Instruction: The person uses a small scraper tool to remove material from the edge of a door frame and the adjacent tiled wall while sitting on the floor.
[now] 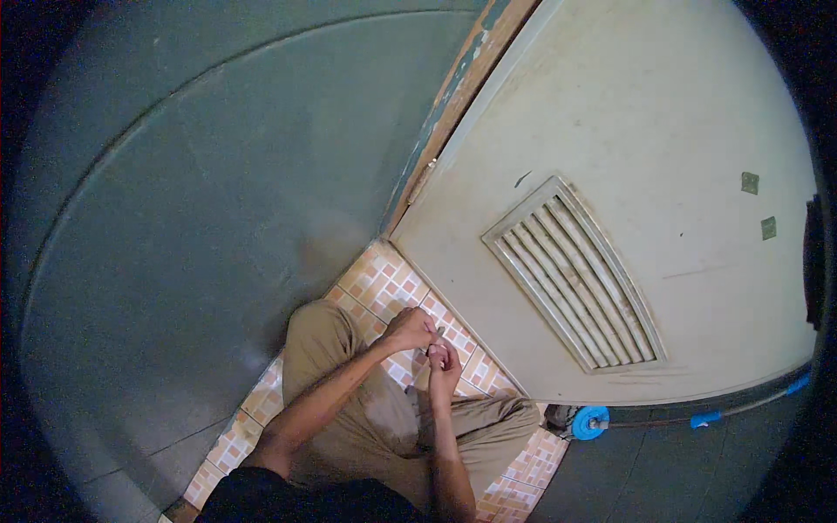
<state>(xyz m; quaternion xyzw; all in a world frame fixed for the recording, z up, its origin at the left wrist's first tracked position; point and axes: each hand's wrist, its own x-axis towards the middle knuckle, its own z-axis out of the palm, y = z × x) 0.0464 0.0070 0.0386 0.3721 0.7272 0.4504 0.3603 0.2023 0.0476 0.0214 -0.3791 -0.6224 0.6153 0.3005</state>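
Both hands meet in front of my crossed legs, above the tiled floor (384,279). My left hand (411,329) is closed, its fingers bent in a pinch. My right hand (445,362) is closed too, with thumb and fingertips pressed together just below and to the right of the left. A small greyish piece (440,331) shows at the fingertips between them. It is too small to name, and most of it is hidden by the fingers.
Ahead and right stands a pale door (680,105) with a slatted vent (575,279). A dark green wall (253,157) rises on the left, beside a worn wooden door frame (453,96). A blue disc (590,423) on a thin rod lies near my right knee.
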